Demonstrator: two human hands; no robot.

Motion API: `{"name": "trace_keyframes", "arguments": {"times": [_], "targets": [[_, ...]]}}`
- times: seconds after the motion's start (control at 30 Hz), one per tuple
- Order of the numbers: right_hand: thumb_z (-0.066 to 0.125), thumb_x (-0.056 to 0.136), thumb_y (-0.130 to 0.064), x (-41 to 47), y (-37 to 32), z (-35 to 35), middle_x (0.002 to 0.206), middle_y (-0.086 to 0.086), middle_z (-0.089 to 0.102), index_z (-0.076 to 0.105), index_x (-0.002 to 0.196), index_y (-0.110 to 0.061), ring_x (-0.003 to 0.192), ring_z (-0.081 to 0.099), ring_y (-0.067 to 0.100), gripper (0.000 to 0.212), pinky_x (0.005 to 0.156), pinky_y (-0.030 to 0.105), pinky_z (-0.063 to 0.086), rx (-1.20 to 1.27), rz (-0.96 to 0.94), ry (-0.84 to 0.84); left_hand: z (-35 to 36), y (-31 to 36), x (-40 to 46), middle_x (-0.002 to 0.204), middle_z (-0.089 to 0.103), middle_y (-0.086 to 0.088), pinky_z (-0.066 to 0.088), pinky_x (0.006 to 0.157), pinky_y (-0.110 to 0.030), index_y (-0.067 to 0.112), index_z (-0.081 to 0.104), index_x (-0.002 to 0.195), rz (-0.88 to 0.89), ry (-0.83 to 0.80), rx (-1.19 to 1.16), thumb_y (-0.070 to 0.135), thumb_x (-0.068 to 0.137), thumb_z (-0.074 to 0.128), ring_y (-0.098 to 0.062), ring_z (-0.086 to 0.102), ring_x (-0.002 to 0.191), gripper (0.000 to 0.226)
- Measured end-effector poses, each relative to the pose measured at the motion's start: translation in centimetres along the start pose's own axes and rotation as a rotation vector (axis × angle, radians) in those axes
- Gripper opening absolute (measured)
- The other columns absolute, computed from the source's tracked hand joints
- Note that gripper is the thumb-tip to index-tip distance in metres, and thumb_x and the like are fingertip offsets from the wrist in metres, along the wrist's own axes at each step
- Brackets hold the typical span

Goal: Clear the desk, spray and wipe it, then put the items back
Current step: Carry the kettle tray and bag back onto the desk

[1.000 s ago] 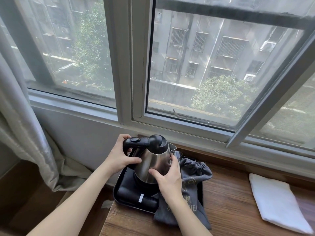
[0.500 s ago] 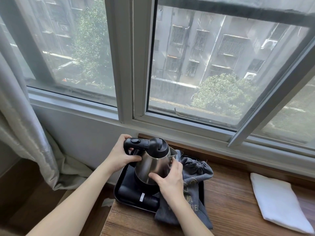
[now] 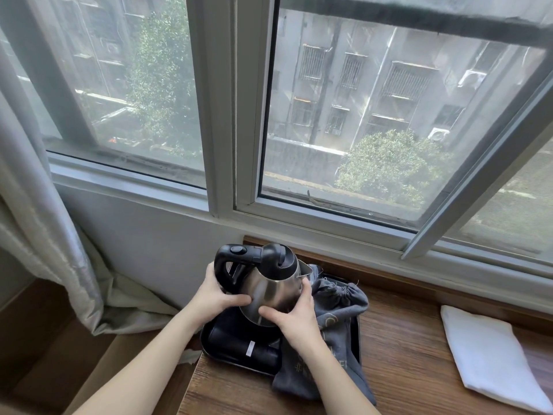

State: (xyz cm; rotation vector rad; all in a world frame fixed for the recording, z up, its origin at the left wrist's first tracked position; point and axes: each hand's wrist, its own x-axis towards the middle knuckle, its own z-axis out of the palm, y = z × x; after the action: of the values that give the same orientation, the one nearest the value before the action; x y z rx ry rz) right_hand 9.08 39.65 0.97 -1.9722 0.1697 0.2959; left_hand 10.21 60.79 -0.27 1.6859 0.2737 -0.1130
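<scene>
A steel kettle point(image 3: 273, 283) with a black lid and handle stands on a black tray point(image 3: 209, 347) at the left end of the wooden desk point(image 3: 398, 354). My left hand point(image 3: 215, 298) wraps the kettle's lower left side, just under the handle. My right hand point(image 3: 294, 316) cups its lower right side, thumb across the front. A black cylinder point(image 3: 239, 345) lies in the tray in front of the kettle. A grey drawstring bag point(image 3: 338, 319) lies partly in the tray, draped to the kettle's right.
A folded white cloth point(image 3: 484, 357) lies on the desk at the far right. The window sill and wall run close behind the kettle. A curtain point(image 3: 45, 235) hangs at the left, pooling on the floor beside the desk's left edge.
My left hand has left the kettle's handle and dropped to the lower body. Both hands now clasp the kettle's sides. The kettle has stayed over the tray.
</scene>
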Motion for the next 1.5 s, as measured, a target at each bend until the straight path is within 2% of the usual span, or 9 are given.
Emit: {"name": "trace_keyframes", "arguments": {"times": [0.1,0.27,0.43,0.67,0.8,0.93,1.17,1.4,1.5], "targets": [[0.092,0.049,-0.045,0.6,-0.1,-0.2,0.150,0.001,0.037,0.013,0.156,-0.026,0.139,0.037,0.015,0.134,0.114,0.030,0.032,0.029,0.031,-0.040,0.8,-0.9,-0.6,0.115,0.062,-0.002,0.056,0.088,-0.041,0.030,0.037,0.123,-0.093,-0.021,-0.054,0.029,0.044,0.092,-0.017,0.063,0.108,0.097],[0.090,0.036,-0.049,0.9,-0.2,-0.3,0.143,0.004,0.044,0.022,0.149,-0.028,0.134,0.044,0.017,0.134,0.115,0.039,0.038,0.064,0.039,-0.024,1.6,-1.7,-0.7,0.114,0.062,-0.002,0.057,0.072,-0.029,0.028,0.040,0.117,-0.114,-0.016,-0.060,0.024,0.045,0.091,-0.004,0.064,0.098,0.088],[0.096,0.048,-0.037,1.3,-0.2,-0.2,0.142,0.001,0.044,0.023,0.149,-0.025,0.135,0.043,0.017,0.126,0.115,0.036,0.036,0.044,0.004,-0.026,1.4,-1.8,0.1,0.114,0.062,0.001,0.047,0.082,-0.022,0.022,0.042,0.122,-0.075,0.021,0.006,0.023,0.044,0.093,-0.004,0.060,0.104,0.093],[0.097,0.052,-0.038,1.7,0.0,-0.7,0.145,-0.005,0.040,0.019,0.153,-0.027,0.132,0.040,0.009,0.128,0.110,0.027,0.035,0.003,-0.030,-0.047,1.8,-2.7,0.4,0.109,0.061,0.003,0.044,0.062,-0.001,0.017,0.040,0.124,-0.040,0.065,0.049,0.003,0.057,0.093,0.018,0.060,0.083,0.086],[0.094,0.048,-0.046,1.7,-0.1,-0.8,0.146,-0.006,0.040,0.021,0.151,-0.030,0.136,0.041,0.013,0.128,0.109,0.028,0.036,-0.029,-0.048,-0.051,1.7,-2.9,0.0,0.109,0.063,0.005,0.046,0.070,-0.006,0.022,0.041,0.122,-0.046,0.087,0.049,0.017,0.049,0.097,0.011,0.062,0.091,0.092],[0.092,0.046,-0.051,1.8,0.0,-0.3,0.143,-0.008,0.038,0.019,0.151,-0.031,0.130,0.040,0.008,0.130,0.105,0.024,0.035,-0.043,-0.056,-0.041,1.1,-3.0,0.1,0.111,0.063,0.005,0.049,0.087,-0.026,0.026,0.041,0.120,-0.066,0.082,0.052,0.039,0.035,0.094,-0.001,0.061,0.102,0.101],[0.091,0.043,-0.052,1.9,-0.2,-0.4,0.139,-0.007,0.040,0.022,0.146,-0.033,0.127,0.041,0.009,0.126,0.101,0.023,0.034,-0.023,-0.040,-0.058,1.1,-2.5,0.2,0.111,0.062,0.006,0.046,0.076,-0.015,0.028,0.040,0.120,-0.068,0.069,0.062,0.042,0.033,0.093,0.013,0.060,0.093,0.103],[0.094,0.054,-0.041,1.6,-0.6,-1.5,0.153,-0.002,0.035,0.014,0.157,-0.022,0.141,0.035,0.012,0.132,0.116,0.029,0.030,0.006,-0.043,-0.090,1.1,-1.5,-0.8,0.109,0.060,0.007,0.044,0.082,-0.023,0.024,0.040,0.117,-0.147,0.070,0.151,0.046,0.036,0.092,-0.010,0.058,0.106,0.100],[0.091,0.050,-0.047,1.1,-0.9,-2.8,0.142,-0.010,0.037,0.019,0.157,-0.026,0.130,0.039,0.005,0.131,0.108,0.022,0.031,0.001,-0.053,-0.097,0.9,-0.5,-2.3,0.105,0.057,0.007,0.044,0.080,-0.028,0.025,0.037,0.114,-0.223,0.055,0.375,0.057,0.039,0.089,-0.015,0.057,0.101,0.097]]}}
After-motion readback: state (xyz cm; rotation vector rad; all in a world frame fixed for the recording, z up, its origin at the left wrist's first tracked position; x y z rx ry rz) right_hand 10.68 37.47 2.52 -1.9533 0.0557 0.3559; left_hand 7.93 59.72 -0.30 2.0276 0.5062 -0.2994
